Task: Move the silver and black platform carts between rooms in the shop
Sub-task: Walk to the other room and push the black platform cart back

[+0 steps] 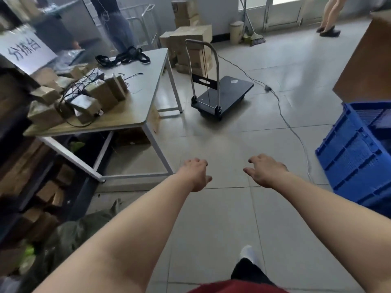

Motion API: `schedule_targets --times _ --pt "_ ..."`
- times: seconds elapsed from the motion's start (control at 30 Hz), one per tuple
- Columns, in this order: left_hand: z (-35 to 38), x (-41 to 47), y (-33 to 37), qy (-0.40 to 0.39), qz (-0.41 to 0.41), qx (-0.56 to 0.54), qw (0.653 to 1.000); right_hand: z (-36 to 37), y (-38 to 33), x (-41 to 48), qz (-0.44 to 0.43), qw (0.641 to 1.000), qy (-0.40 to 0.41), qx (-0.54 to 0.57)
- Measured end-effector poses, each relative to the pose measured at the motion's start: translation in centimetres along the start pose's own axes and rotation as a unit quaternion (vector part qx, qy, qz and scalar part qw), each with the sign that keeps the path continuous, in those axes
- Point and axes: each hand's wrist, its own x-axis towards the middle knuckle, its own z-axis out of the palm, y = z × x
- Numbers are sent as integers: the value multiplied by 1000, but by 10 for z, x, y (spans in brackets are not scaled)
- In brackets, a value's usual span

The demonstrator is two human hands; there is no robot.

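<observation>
Ahead, cart [224, 96] stands between table [146, 81] and cable [283, 115].

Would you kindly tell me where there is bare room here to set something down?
The table's right half is bare this side of the black straps; its left half is crowded with small boxes. The floor between the platform cart, the table and the blue crates is free, except a cable running right of the cart.

Both arms reach forward over the tiled floor; left hand [195, 173] and right hand [266, 171] hold nothing, fingers loosely curled. The cart [224, 96] stands ahead beside the table [146, 81], well apart from the hands
</observation>
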Motion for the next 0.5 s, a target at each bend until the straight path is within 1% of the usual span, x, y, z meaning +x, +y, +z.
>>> schedule_targets --times 0.07,0.13,0.23,0.3,0.4,0.5 --pt "-29 40 -5 13 -14 2 1000 -20 -2 43 -9 1000 2 -7" --pt "-52 75 -11 22 -33 -21 999 -41 -7 80 -18 1000 1 -8" --pt "-76 120 -21 7 -44 -22 999 -58 -13 127 -21 999 -24 -9" --pt "-93 158 -31 4 -50 -12 999 -71 -17 164 -19 999 -27 -10" --pt "-119 219 -49 14 -57 -25 998 -97 -24 225 -17 1000 -6 -21" --pt "-147 286 -70 7 -48 -25 999 -121 -36 290 -1 999 10 -37"
